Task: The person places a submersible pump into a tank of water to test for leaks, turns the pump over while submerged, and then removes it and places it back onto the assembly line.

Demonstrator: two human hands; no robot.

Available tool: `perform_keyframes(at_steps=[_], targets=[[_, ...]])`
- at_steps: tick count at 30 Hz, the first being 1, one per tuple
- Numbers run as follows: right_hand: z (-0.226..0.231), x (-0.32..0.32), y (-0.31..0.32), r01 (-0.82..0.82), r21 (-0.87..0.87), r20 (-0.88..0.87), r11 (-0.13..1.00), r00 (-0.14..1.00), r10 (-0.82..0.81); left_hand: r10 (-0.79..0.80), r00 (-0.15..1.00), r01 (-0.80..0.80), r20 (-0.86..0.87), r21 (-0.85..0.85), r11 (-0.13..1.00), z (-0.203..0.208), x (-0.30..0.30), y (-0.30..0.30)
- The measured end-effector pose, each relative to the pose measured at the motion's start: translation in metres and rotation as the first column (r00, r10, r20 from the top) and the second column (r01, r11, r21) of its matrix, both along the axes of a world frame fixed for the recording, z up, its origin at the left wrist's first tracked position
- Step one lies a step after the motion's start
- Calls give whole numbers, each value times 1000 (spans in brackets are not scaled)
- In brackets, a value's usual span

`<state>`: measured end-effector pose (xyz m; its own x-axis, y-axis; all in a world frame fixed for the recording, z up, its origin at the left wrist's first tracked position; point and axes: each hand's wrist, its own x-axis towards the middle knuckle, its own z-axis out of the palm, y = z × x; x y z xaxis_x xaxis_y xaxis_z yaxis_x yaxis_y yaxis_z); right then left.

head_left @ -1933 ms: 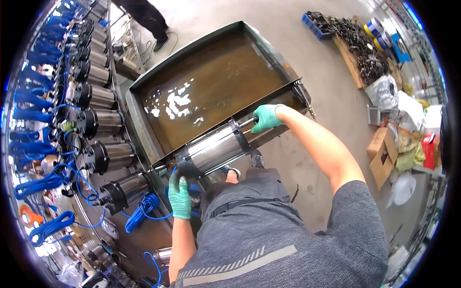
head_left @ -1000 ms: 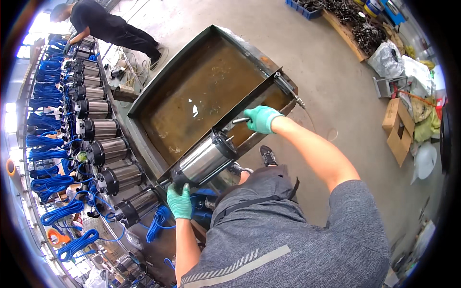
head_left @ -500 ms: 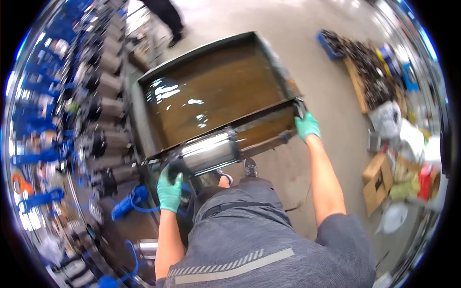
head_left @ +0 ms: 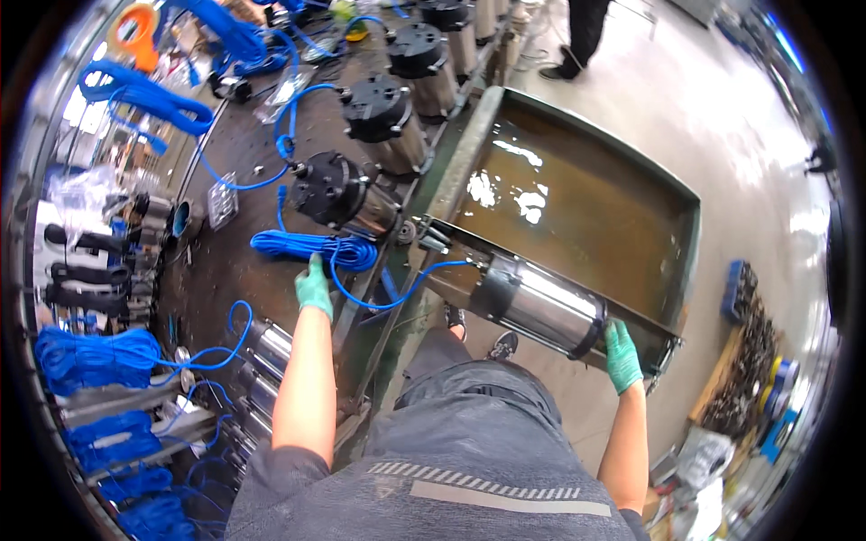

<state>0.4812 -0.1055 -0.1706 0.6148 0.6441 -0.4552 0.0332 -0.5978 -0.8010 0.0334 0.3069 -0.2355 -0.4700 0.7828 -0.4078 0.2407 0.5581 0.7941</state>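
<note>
A shiny steel cylindrical pump [head_left: 550,311] with black ends lies on its side in a narrow metal cradle [head_left: 442,236] along the near edge of a water tank [head_left: 695,225]. My right hand [head_left: 622,356], in a green glove, lies with fingers stretched against the pump's right black end. Out of its left end runs a blue cable, leading to a tied blue cable coil [head_left: 311,248] on the bench to the left. My left hand [head_left: 314,288], also gloved, is at the coil's near edge with fingers extended; whether it touches the coil is unclear.
Several upright pumps [head_left: 383,122] with black tops line the bench edge. More blue cable bundles [head_left: 95,361] and steel cylinders are at left. Brown water fills the tank. Another person's leg [head_left: 586,36] stands beyond it. Metal parts [head_left: 744,379] sit on the floor at right.
The view has turned toward the bench. My left hand has left the pump's end and moved to the cable coil. My right hand has gone from the cradle's end to the pump.
</note>
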Motion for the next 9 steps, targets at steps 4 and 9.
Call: perform_keyframes(at_steps=[4,9], targets=[[-48,18,-8,-187,-39,140,982,972,190,-112,993,88,-49,-345,935,-21,24,48],[-36,31,12,-290,-160,-82,944,956,280,-156,983,106,-93,-407,907,-48,-3,67]])
